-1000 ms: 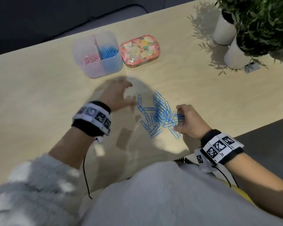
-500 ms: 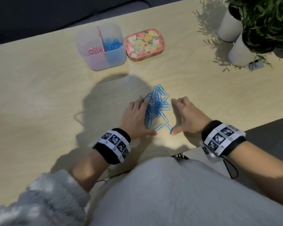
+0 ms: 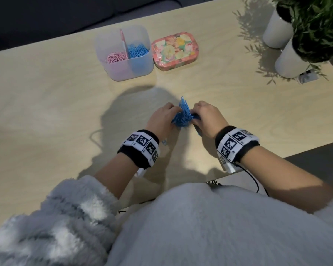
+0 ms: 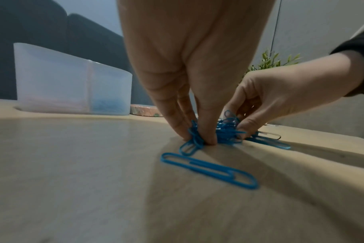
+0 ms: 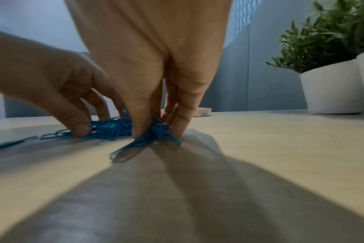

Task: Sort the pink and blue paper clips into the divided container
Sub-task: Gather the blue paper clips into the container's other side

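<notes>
A bunch of blue paper clips (image 3: 183, 116) is heaped on the wooden table, squeezed between both hands. My left hand (image 3: 166, 117) pinches its left side with thumb and fingers (image 4: 206, 138). My right hand (image 3: 200, 115) grips the right side, fingertips (image 5: 138, 131) down on the table. Two loose blue clips (image 4: 208, 170) (image 4: 268, 143) lie beside the heap. The clear divided container (image 3: 140, 68) stands at the back, with pink clips (image 3: 115, 57) in its left half and blue clips (image 3: 137, 50) in its right half.
A floral tin (image 3: 174, 50) sits just right of the container. Two white plant pots (image 3: 288, 60) stand at the far right, one behind the other. The table's near edge runs just behind my right wrist. One stray clip (image 3: 164, 142) lies by my left wrist.
The spread-out blue clips have been pushed into a tight heap. My left hand came back from near the container, and both hands closed in on the clips.
</notes>
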Demonstrator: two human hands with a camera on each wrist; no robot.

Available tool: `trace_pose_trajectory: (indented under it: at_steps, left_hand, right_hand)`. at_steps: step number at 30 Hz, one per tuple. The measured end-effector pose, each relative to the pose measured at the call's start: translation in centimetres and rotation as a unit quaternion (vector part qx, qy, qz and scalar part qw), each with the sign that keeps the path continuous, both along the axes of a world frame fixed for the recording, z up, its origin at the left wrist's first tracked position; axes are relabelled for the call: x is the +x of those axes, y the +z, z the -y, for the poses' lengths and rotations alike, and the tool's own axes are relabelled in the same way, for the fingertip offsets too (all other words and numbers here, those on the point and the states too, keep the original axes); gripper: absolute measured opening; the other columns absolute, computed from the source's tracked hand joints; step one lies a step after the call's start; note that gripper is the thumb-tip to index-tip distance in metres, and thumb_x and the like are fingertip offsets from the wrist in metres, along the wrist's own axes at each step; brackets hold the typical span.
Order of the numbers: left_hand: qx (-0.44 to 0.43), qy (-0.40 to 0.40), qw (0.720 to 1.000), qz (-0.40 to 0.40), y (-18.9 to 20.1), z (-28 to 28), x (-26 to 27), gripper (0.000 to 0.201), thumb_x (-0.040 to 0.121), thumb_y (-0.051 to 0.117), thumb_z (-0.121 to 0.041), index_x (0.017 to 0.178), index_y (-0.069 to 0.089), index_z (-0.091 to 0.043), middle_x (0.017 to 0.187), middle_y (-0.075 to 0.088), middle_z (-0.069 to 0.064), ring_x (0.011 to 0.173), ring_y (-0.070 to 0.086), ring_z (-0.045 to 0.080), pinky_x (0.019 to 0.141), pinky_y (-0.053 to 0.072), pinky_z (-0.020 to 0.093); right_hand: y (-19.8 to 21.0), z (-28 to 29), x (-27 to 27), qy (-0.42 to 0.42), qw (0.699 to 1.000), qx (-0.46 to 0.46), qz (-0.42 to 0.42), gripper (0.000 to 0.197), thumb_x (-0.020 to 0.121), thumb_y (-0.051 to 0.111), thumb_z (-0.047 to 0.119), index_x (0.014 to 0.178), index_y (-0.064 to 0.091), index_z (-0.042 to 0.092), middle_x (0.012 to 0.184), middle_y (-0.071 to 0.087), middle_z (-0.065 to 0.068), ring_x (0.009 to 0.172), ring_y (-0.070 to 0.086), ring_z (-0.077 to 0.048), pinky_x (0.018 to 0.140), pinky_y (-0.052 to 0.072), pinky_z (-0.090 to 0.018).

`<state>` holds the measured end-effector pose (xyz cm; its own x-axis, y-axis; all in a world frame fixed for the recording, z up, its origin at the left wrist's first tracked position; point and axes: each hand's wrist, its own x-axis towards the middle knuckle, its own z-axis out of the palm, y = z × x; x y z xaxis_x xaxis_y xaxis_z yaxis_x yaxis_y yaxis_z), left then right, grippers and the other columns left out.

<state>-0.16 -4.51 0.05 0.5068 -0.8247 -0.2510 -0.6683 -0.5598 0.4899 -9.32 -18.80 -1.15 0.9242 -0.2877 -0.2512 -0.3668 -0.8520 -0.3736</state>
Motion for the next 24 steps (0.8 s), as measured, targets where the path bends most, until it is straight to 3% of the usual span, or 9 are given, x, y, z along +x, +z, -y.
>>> trace_pose_trajectory:
  at_steps: [5, 9, 11, 13, 14, 15, 18, 21, 24]
  left_hand:
    - [-0.034, 0.072, 0.996, -0.048, -0.3, -1.0, 0.4, 0.051, 0.075, 0.064, 0.001, 0.123, 0.051, -0.012, 0.111, 0.065, 0.013, 0.097, 0.062, 0.032, 0.086, 0.050, 0.042]
    - [-0.049, 0.145, 0.984, -0.093, -0.1, -2.0, 0.9, 0.041, 0.073, 0.068, 0.001, 0.111, 0.059, -0.011, 0.100, 0.071, 0.013, 0.092, 0.065, 0.028, 0.087, 0.051, 0.035]
    - [-0.053, 0.162, 0.980, -0.102, 0.1, -2.6, 1.0, 0.036, 0.074, 0.068, -0.001, 0.108, 0.061, -0.011, 0.099, 0.071, 0.013, 0.091, 0.065, 0.027, 0.086, 0.052, 0.034]
    - [-0.059, 0.168, 0.979, -0.103, 0.2, -3.1, 1.1, 0.034, 0.075, 0.067, -0.002, 0.107, 0.062, -0.011, 0.097, 0.071, 0.013, 0.090, 0.065, 0.028, 0.085, 0.052, 0.035]
    - [-0.062, 0.169, 0.979, -0.101, 0.3, -3.4, 1.1, 0.033, 0.075, 0.067, -0.003, 0.106, 0.062, -0.011, 0.096, 0.071, 0.013, 0.089, 0.065, 0.029, 0.083, 0.051, 0.035]
    - [-0.066, 0.170, 0.978, -0.099, 0.5, -3.6, 1.2, 0.032, 0.075, 0.067, -0.004, 0.106, 0.062, -0.010, 0.095, 0.071, 0.012, 0.088, 0.065, 0.028, 0.082, 0.051, 0.033]
    - [-0.084, 0.178, 0.975, -0.103, 1.0, -4.4, 1.4, 0.031, 0.076, 0.068, -0.006, 0.105, 0.061, -0.011, 0.091, 0.070, 0.007, 0.084, 0.064, 0.024, 0.081, 0.051, 0.032]
    - [-0.095, 0.188, 0.970, -0.118, 1.5, -5.1, 2.2, 0.028, 0.078, 0.066, -0.004, 0.104, 0.060, -0.014, 0.087, 0.066, 0.001, 0.078, 0.062, 0.017, 0.079, 0.051, 0.028]
    - [-0.116, 0.210, 0.960, -0.142, 2.1, -5.6, 2.9, 0.027, 0.080, 0.065, -0.003, 0.105, 0.060, -0.013, 0.084, 0.062, 0.000, 0.076, 0.061, 0.016, 0.071, 0.050, 0.024]
  right_hand:
    - [0.2, -0.1, -0.1, 0.050, 0.998, -0.041, -0.005, 0.016, 0.085, 0.051, 0.008, 0.092, 0.064, 0.001, 0.099, 0.060, -0.020, 0.096, 0.056, -0.038, 0.080, 0.048, -0.044]
    - [1.8, 1.0, 0.4, 0.005, 1.000, 0.002, -0.003, 0.012, 0.081, 0.059, 0.011, 0.083, 0.065, 0.000, 0.086, 0.065, -0.021, 0.086, 0.059, -0.036, 0.074, 0.044, -0.039]
    - [3.1, 2.0, 1.1, -0.051, 0.997, 0.064, 0.014, 0.013, 0.077, 0.066, 0.013, 0.081, 0.068, 0.000, 0.069, 0.062, -0.017, 0.071, 0.058, -0.027, 0.064, 0.044, -0.031]
    - [4.7, 2.8, 2.9, -0.077, 0.988, 0.129, 0.025, 0.016, 0.076, 0.071, 0.012, 0.079, 0.068, -0.004, 0.055, 0.054, -0.007, 0.054, 0.047, -0.006, 0.053, 0.035, -0.017]
    - [5.6, 3.1, 4.1, -0.078, 0.984, 0.156, 0.039, 0.019, 0.075, 0.073, 0.012, 0.079, 0.068, -0.006, 0.051, 0.055, 0.000, 0.046, 0.042, 0.002, 0.052, 0.035, -0.015]
    - [6.4, 3.2, 5.7, -0.082, 0.979, 0.179, 0.055, 0.021, 0.075, 0.074, 0.012, 0.079, 0.068, -0.007, 0.051, 0.058, 0.001, 0.041, 0.043, 0.003, 0.056, 0.041, -0.017]
    - [8.6, 3.1, 11.4, -0.099, 0.963, 0.230, 0.101, 0.026, 0.073, 0.076, 0.012, 0.082, 0.067, -0.010, 0.068, 0.062, -0.017, 0.046, 0.053, 0.000, 0.070, 0.055, -0.041]
    - [10.2, 1.8, 17.4, -0.102, 0.953, 0.263, 0.109, 0.016, 0.073, 0.076, 0.011, 0.070, 0.065, 0.000, 0.063, 0.058, -0.008, 0.058, 0.058, -0.016, 0.076, 0.058, -0.045]
    - [10.1, 0.7, 22.0, -0.107, 0.956, 0.254, 0.101, 0.026, 0.073, 0.075, 0.008, 0.057, 0.054, 0.011, 0.066, 0.058, -0.009, 0.067, 0.064, -0.024, 0.078, 0.058, -0.049]
